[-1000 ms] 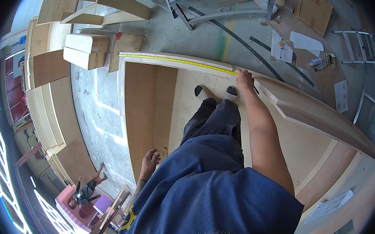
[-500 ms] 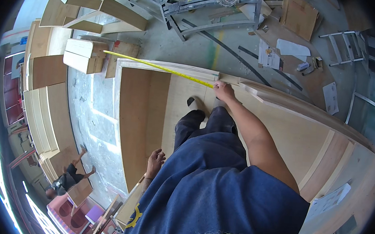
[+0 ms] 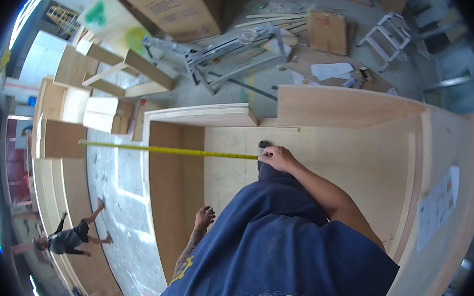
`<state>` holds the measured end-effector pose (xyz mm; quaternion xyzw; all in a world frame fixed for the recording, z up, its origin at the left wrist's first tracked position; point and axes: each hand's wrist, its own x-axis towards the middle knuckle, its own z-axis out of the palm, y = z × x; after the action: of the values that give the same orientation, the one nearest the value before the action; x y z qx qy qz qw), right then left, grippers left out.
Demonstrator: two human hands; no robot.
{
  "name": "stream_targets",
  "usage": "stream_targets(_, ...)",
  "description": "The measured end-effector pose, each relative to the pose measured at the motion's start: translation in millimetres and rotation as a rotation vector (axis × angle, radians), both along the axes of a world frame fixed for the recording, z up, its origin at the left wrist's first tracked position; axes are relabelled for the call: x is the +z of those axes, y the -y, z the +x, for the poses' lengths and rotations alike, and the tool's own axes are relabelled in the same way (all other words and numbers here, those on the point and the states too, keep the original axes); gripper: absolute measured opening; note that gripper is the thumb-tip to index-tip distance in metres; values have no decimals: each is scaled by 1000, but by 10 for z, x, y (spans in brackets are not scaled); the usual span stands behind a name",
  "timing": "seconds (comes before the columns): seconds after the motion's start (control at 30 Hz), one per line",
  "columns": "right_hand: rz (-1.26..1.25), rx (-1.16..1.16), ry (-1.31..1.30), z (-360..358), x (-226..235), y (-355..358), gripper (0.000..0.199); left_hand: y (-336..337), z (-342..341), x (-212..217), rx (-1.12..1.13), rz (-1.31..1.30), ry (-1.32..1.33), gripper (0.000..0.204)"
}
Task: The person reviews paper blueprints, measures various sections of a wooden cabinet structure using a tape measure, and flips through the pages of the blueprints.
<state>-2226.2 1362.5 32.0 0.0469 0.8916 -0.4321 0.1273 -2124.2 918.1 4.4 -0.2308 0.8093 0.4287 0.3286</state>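
My right hand is closed around one end of a yellow tape measure, above my legs. Its blade stretches straight out to the left, over the side of a large open wooden cabinet frame, and its far end hangs beyond that side. Whether a tape case sits inside my fingers is hidden. My left hand hangs low near the cabinet's left side, fingers loosely bent and apart, with nothing in it. I stand inside the frame, one dark-toed shoe showing on its pale plywood base.
Metal stands, a step ladder and cardboard boxes lie beyond the far edge. Wooden units and panels line the left. Another person walks on the floor there. A printed sheet is on the right-hand panel.
My right hand and the tape have come back from the far rail toward my body. The blade now lies level instead of slanting. My view has shifted, and the other person stands more upright.
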Motion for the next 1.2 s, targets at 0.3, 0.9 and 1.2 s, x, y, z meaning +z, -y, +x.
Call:
stream_targets(0.3,-131,-173,-94,2124,741,-451,34,-553,863,-794,-161,110,214,46)
stream_targets(0.9,-216,-786,-522,4816,2095,-3574,22,-4346,1681,-127,-383,376,32,50)
stream_targets(1.2,77,-1370,-426,6925,2364,-5095,25,-7491,3193,1192,-776,796,292,57)
